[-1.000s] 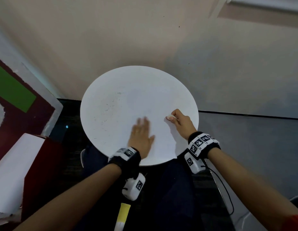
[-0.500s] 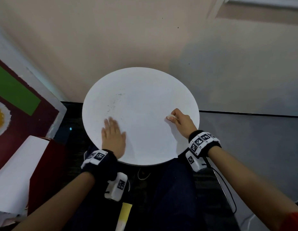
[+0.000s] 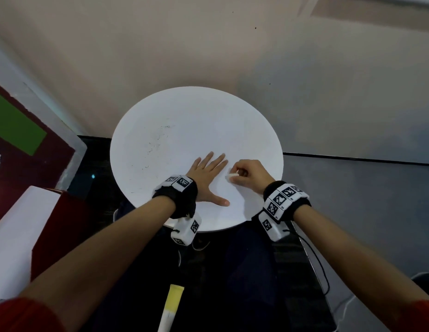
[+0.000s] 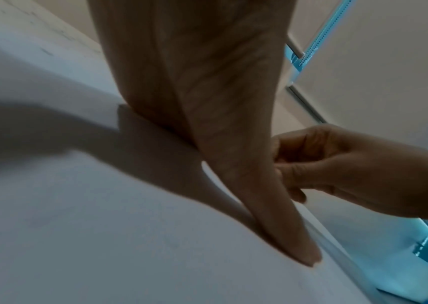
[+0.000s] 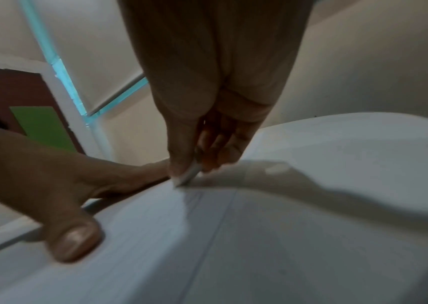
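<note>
A round white table (image 3: 184, 121) fills the middle of the head view. A white ruled sheet (image 5: 207, 246) lies on its near right part. My left hand (image 3: 208, 176) presses flat on it, fingers straight and spread, thumb (image 5: 72, 242) pointing right. Just to its right, my right hand (image 3: 248, 176) is curled, thumb and fingers pinching a small thin white piece (image 3: 232, 175) down against the sheet. Whether this piece (image 5: 188, 175) belongs to the sheet I cannot tell. The left wrist view shows the left palm (image 4: 220, 123) on the surface and the right hand (image 4: 350, 174) beside it.
A beige wall rises right behind the table. A red, green and white board (image 3: 16, 140) leans at the left, with a white-topped red box (image 3: 16, 236) below it. A yellow and white tube (image 3: 172, 305) and a black cable (image 3: 316, 259) lie by my legs.
My left hand slid flat to the table's left side, then back right, and now lies next to the right hand. The right hand has kept its pinch and shifted a little left.
</note>
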Tool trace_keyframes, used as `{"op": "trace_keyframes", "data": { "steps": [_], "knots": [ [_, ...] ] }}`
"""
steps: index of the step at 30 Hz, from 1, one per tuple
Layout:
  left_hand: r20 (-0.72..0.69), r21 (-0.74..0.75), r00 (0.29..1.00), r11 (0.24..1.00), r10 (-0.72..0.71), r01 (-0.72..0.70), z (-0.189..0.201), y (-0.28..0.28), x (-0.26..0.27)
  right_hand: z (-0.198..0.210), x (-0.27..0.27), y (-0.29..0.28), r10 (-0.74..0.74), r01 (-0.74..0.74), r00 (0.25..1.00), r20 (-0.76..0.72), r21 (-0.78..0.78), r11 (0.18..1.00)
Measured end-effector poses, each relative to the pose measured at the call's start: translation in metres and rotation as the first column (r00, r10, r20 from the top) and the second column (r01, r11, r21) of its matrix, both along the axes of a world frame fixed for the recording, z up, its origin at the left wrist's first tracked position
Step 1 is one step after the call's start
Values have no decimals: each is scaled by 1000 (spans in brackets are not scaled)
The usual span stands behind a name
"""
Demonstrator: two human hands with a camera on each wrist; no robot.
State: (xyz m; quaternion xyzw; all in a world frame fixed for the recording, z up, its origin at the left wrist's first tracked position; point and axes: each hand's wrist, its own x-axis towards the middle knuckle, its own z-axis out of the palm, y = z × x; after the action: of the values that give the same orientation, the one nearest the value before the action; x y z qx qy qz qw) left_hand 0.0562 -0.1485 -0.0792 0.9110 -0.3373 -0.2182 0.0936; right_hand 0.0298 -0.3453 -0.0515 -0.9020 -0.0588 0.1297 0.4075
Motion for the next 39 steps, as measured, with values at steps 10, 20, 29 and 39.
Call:
{"op": "trace_keyframes", "data": {
  "steps": [10, 20, 29, 39],
  "knots": [
    [31, -2, 1000, 1000, -2, 2, -5, 0, 0, -6, 11, 8, 51, -38, 993, 111, -117, 992],
    [-9, 46, 999, 998, -37, 38, -2, -1, 0, -4, -3, 6, 87, -79, 993, 76, -110, 991],
    [3, 48, 1000, 998, -31, 31, 1, -2, -2, -2, -23, 12, 186, -181, 982, 35, -100, 978],
    [-9, 90, 1000, 996, -21, 21, 6, -4, -3, 1, -30, 5, 231, -229, 973, 12, -97, 969]
  ]
}}
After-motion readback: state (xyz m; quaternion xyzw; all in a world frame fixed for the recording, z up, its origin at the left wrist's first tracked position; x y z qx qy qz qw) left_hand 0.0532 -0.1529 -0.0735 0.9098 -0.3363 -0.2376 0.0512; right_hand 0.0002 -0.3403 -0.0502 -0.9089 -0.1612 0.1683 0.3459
